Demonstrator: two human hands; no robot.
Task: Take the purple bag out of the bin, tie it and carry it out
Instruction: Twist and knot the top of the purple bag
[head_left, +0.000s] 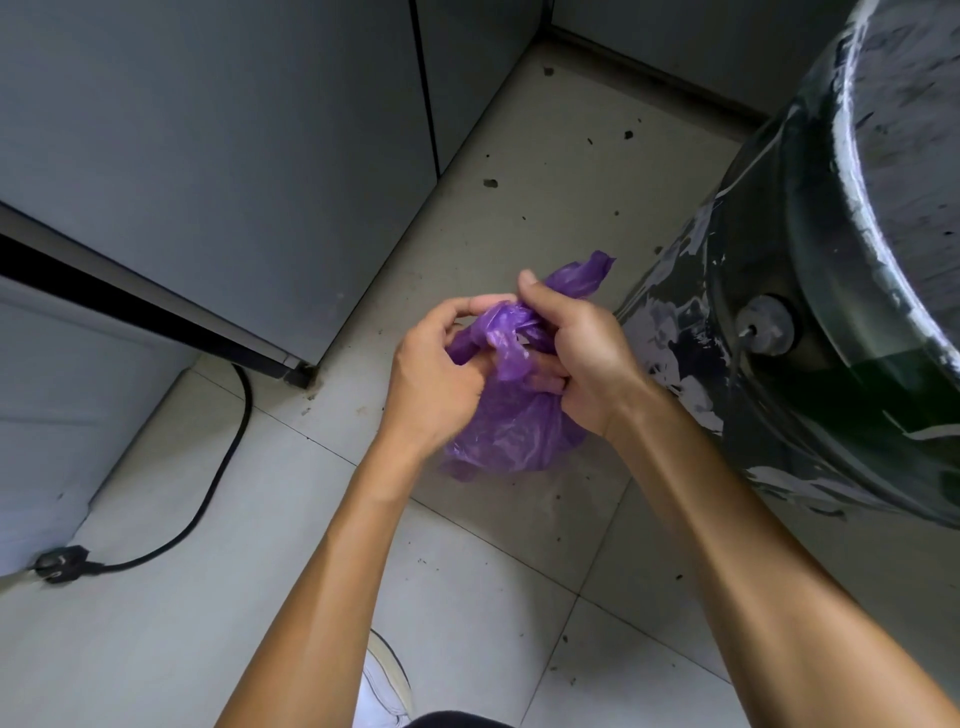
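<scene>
Purple translucent bag (511, 421) at centre. Dark green-black drum (810, 312) at right, blotched with whitish-grey patches; grey cabinets (218, 156) upper left. Pale tiled floor (171, 623) with dark specks, black cable (228, 457) lower left, white shoe (384, 686) bottom.

The bag (511, 415) is thin, see-through purple plastic, crumpled and out of the bin (831, 291), held just left of the bin's dark, paint-streaked wall. Its small rounded body hangs low, its neck is bunched and twisted above, and one loose end (582, 275) sticks up toward the bin. Contents cannot be made out.
</scene>
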